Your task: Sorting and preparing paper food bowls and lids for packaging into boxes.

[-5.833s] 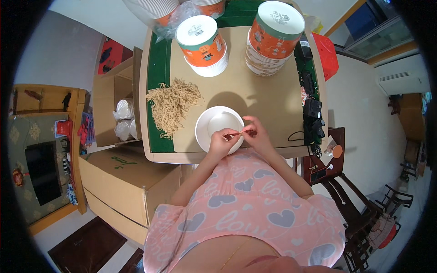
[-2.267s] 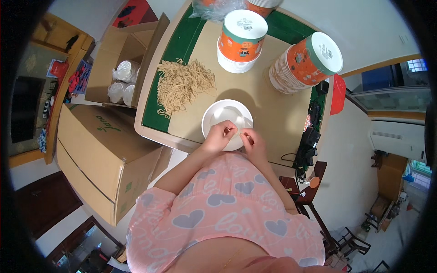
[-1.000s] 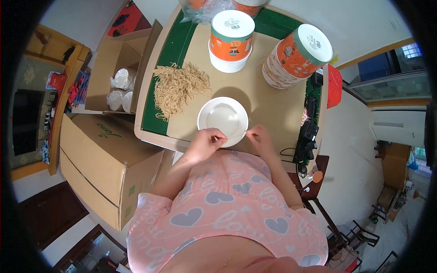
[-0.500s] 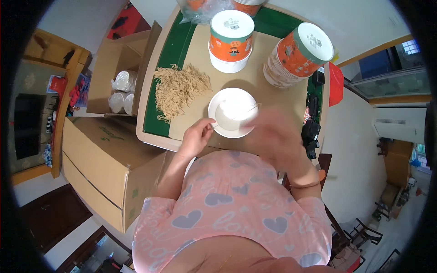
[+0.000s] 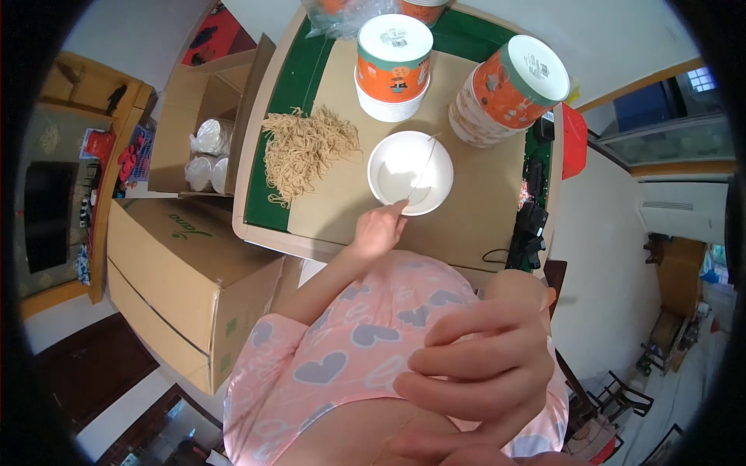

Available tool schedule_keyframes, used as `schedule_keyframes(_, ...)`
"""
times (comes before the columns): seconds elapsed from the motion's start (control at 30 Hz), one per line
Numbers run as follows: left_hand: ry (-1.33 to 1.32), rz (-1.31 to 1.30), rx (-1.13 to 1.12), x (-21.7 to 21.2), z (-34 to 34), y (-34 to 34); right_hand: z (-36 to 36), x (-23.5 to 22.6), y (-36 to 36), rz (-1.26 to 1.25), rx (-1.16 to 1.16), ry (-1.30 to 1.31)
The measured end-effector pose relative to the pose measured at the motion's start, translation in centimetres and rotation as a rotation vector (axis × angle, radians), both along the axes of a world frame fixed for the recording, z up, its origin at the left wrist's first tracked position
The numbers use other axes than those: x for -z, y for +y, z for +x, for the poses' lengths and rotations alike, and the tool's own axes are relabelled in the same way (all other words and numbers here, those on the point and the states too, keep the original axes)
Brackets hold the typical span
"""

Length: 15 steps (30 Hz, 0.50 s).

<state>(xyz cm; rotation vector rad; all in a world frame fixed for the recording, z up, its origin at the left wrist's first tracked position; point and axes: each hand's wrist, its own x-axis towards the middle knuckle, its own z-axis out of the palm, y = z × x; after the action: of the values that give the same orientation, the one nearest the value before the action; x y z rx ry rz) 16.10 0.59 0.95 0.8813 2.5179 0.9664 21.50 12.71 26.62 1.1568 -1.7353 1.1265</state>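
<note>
A white paper tub point(image 5: 388, 165) stands with its mouth up on the table in front of me. A thin cord point(image 5: 426, 167) stretches across it, from the far rim to the near rim. My left hand point(image 5: 380, 231) is closed at the near rim, its fingertips pinching the cord's near end. Close to the camera, in front of my chest, my right hand point(image 5: 488, 361) is raised with its fingers loosely bent and apart; nothing shows in it. Left of the tub lies a heap of tan cords point(image 5: 307, 151).
Stacks of orange-printed tubs stand at the back point(image 5: 394, 66) and back right point(image 5: 509, 93), near clear plastic wrapping point(image 5: 350, 19). Black devices point(image 5: 531, 225) line the right edge. Left of the table are an opened carton point(image 5: 175, 132) with white wrapped rolls and a large closed carton point(image 5: 163, 268).
My right hand has left the tub and come up toward my chest. The tub has shifted slightly right and away and turned, and my left hand has moved right with it.
</note>
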Motion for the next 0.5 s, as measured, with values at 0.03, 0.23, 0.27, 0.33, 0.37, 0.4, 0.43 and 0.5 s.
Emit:
schedule_keyframes(0.03,0.002,0.004,-0.001,-0.6,-0.1,0.4,0.1,0.0,0.0,0.011,-0.02,-0.014)
schedule_keyframes(0.23,-0.304,0.299,-0.002,-1.0,-0.9,0.0,-1.4,-1.6,0.7,0.104,-0.114,0.084)
schedule_keyframes(0.27,-0.391,0.331,-0.062,-1.0,-1.1,-0.3,-1.6,-2.2,1.0,0.174,-0.137,0.172)
schedule_keyframes(0.33,-0.544,0.367,-0.132,-1.5,-2.1,-0.5,0.3,-1.2,-0.2,0.102,-0.105,-0.027)
schedule_keyframes(0.37,-0.568,0.437,-0.204,-0.5,-2.6,-1.2,0.7,-0.5,-0.9,0.021,-0.106,-0.219)
schedule_keyframes(0.4,-0.591,0.507,-0.278,0.4,-2.8,-1.8,0.4,0.4,-0.7,0.143,-0.105,-0.229)
schedule_keyframes(0.43,-0.708,0.568,-0.276,-1.0,-3.3,-1.7,0.1,1.2,-0.5,0.264,-0.073,-0.232)
schedule_keyframes(0.5,-0.834,0.642,-0.346,-1.3,-3.7,-3.1,-1.0,6.7,-1.0,0.25,-0.053,-0.648)
